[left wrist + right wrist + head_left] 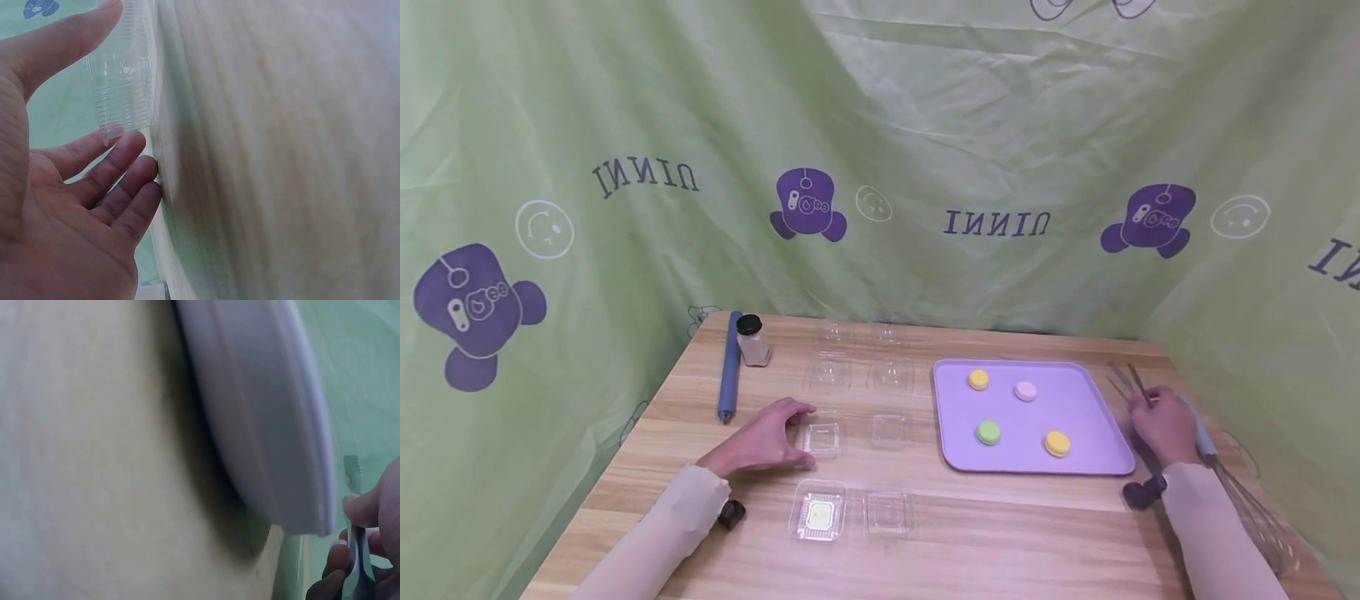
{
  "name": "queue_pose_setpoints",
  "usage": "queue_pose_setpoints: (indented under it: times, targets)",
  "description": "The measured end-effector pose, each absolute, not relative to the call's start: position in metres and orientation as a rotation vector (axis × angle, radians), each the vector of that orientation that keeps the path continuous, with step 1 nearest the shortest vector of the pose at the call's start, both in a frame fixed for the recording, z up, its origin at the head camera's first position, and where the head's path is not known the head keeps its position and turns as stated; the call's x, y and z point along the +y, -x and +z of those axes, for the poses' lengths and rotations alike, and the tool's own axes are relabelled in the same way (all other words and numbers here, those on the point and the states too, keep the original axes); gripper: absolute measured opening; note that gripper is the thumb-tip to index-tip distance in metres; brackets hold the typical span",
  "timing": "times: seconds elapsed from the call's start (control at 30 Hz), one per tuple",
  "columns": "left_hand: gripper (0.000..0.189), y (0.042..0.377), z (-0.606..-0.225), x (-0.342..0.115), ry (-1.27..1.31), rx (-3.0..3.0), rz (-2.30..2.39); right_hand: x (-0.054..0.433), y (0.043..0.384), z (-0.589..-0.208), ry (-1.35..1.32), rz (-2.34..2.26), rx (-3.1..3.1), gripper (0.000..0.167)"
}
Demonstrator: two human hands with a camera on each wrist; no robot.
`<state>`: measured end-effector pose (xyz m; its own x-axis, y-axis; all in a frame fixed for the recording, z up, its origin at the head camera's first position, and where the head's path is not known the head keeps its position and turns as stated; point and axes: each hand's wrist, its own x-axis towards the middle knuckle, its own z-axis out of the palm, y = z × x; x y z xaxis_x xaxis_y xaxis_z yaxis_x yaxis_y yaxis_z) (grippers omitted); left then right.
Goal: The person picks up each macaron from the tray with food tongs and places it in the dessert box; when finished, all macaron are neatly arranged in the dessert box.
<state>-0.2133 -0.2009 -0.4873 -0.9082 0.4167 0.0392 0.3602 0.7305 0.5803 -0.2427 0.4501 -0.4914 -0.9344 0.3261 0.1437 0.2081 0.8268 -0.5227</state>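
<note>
My left hand (767,437) reaches around a small clear plastic box (822,438), thumb on the near side and fingers on the far side. In the left wrist view the fingertips (134,142) are right at the ridged wall of the box (122,94), with the fingers loosely bent. My right hand (1163,425), beyond the tray's right edge, pinches metal tongs (1138,382) between thumb and fingers. The right wrist view shows the serrated tip of the tongs (353,467) above the thumb. The lilac tray (1022,462) carries yellow, pink and green macarons.
Several more clear boxes (817,512) stand in two columns left of the tray. A blue rolling pin (729,367) and a black-capped jar (754,343) lie at the back left. A whisk (1247,508) with a blue handle is beside the right forearm. Green curtains (880,275) surround the table.
</note>
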Motion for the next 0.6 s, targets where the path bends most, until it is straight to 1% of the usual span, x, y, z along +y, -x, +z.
queue_pose_setpoints:
  times: [0.2,0.43,0.6]
  targets:
    - [0.090,0.214,-0.488,-0.201,-0.590,2.817,0.927,0.448,0.244,-0.486,0.427,0.763,-2.785,0.054]
    - [0.089,0.215,-0.490,-0.201,-0.596,2.817,0.918,0.443,0.248,-0.481,0.368,0.771,-2.680,0.049]
    - [0.089,0.215,-0.489,-0.202,-0.595,2.816,0.918,0.438,0.252,-0.472,0.355,0.850,-2.663,0.051]
